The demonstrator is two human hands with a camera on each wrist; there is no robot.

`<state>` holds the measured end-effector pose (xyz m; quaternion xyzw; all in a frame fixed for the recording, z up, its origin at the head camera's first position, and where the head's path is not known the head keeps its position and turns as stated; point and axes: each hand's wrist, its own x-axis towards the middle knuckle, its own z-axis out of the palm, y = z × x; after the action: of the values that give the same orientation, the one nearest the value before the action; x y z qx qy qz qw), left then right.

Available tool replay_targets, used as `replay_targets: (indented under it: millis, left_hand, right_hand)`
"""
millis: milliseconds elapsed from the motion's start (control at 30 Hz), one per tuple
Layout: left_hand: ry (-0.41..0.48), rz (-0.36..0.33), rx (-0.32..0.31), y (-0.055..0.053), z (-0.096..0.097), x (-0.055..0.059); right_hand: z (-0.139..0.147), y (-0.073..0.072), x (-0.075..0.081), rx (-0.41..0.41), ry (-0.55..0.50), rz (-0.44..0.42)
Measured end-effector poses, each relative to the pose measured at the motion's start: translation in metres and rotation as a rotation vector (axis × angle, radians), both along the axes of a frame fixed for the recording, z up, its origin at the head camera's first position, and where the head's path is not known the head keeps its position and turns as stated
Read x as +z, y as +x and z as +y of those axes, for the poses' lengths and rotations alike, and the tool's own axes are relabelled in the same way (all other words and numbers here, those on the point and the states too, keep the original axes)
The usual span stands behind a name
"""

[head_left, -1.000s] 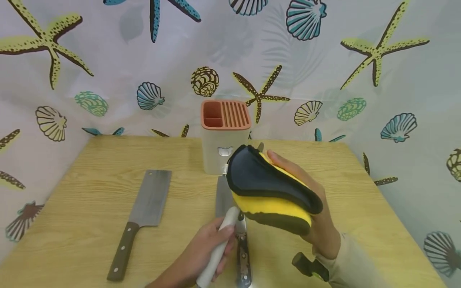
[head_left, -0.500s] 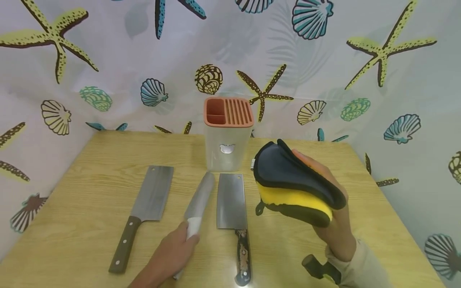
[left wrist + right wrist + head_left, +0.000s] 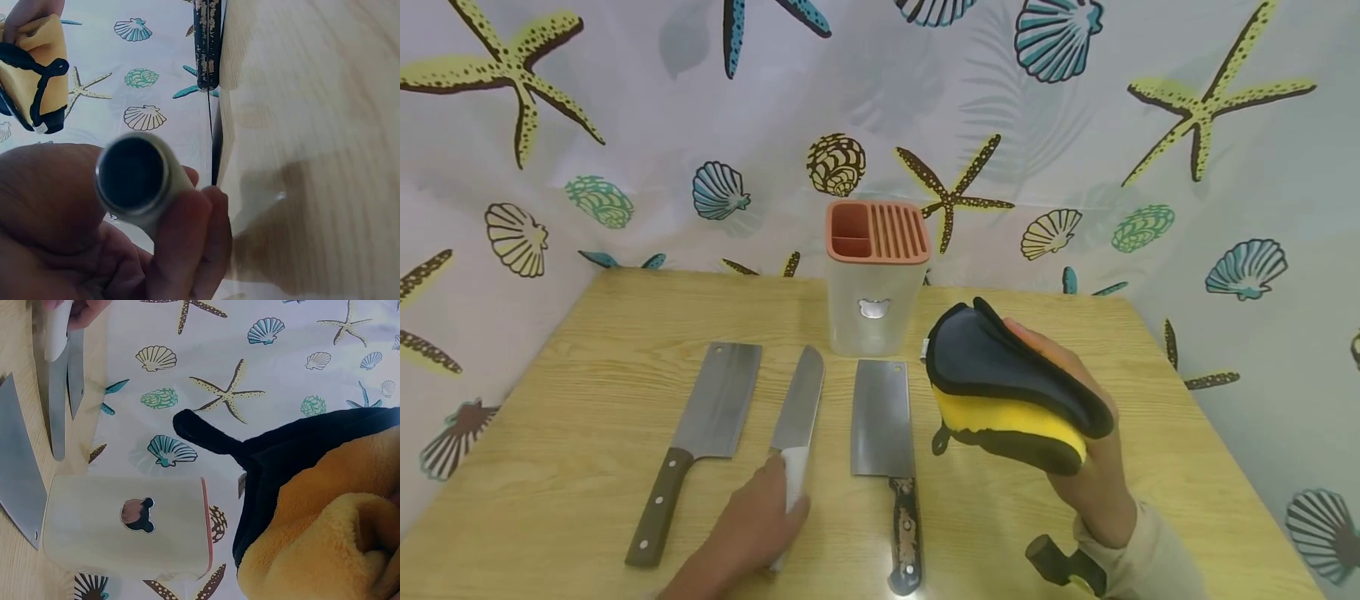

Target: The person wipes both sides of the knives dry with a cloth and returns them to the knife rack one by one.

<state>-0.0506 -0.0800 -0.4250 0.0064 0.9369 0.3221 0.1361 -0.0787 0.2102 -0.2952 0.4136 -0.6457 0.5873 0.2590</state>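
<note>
My left hand (image 3: 748,512) grips the white handle (image 3: 795,475) of a kitchen knife (image 3: 801,400), whose blade points toward the back of the table. In the left wrist view the fingers curl round the handle's round butt end (image 3: 132,174). Whether the knife touches the tabletop is hard to tell. A cleaver with a brown handle (image 3: 658,508) lies to its left, and a cleaver with a worn dark handle (image 3: 906,533) to its right. Raised at the right, my right hand (image 3: 1093,433) holds a folded yellow and dark grey cloth (image 3: 1011,408); its fluffy yellow side shows in the right wrist view.
At the back middle stands a cream knife holder (image 3: 868,308) with an orange slotted top (image 3: 880,233). The wooden table (image 3: 587,358) ends at a hanging cloth (image 3: 880,100) printed with shells and starfish. A dark cylindrical piece (image 3: 1063,562) sits by the right wrist.
My left hand has moved left and down with the knife, from beside the folded cloth to between the two cleavers. The right hand has shifted right, still holding the cloth.
</note>
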Motion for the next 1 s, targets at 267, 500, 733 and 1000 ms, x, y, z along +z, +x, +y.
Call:
replay_targets:
  millis: [267, 500, 733, 1000]
  left_hand:
    - [-0.163, 0.109, -0.025, -0.001, 0.009, 0.004]
    - [-0.191, 0.133, -0.009, -0.001, 0.015, 0.002]
    - [-0.204, 0.109, 0.002, -0.002, 0.015, 0.002]
    - [-0.341, 0.065, 0.105, -0.011, -0.063, 0.026]
  right_hand:
    - [-0.001, -0.001, -0.002, 0.018, 0.010, 0.001]
    - [-0.001, -0.003, -0.004, 0.039, 0.016, -0.015]
    - [-0.002, -0.005, -0.007, 0.064, 0.012, -0.020]
    - [-0.001, -0.004, -0.009, 0.073, 0.006, -0.030]
